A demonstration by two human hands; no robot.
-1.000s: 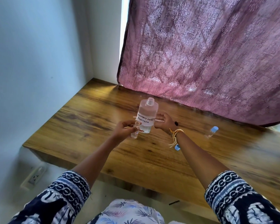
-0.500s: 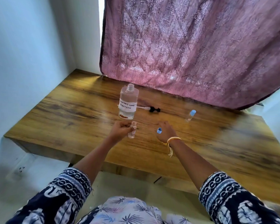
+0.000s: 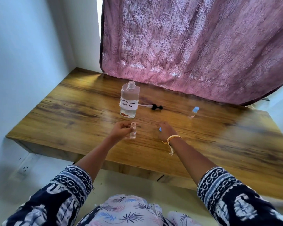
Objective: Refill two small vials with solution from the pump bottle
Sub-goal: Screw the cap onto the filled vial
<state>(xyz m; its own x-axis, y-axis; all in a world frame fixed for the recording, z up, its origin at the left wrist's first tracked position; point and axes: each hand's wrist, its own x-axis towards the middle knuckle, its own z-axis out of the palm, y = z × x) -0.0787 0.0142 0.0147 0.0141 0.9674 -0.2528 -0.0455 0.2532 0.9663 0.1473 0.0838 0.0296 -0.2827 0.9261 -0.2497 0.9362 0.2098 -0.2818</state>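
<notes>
Two vials are seen: an uncapped vial (image 3: pixel 133 132) is pinched upright by the left hand (image 3: pixel 121 131), before the open solution bottle (image 3: pixel 129 101); a blue cap (image 3: pixel 160 129) is gripped by the right hand (image 3: pixel 167 131); a capped vial (image 3: pixel 193 112) lies farther right on the wooden table (image 3: pixel 72 111).

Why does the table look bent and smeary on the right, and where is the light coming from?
Head view: the wide-angle lens bows the table; its right side is blurred, while the bottle label reads sharp. Daylight glows through the curtain and its left gap, putting sheen on the wood. The right hand looks slightly smeared.
</notes>
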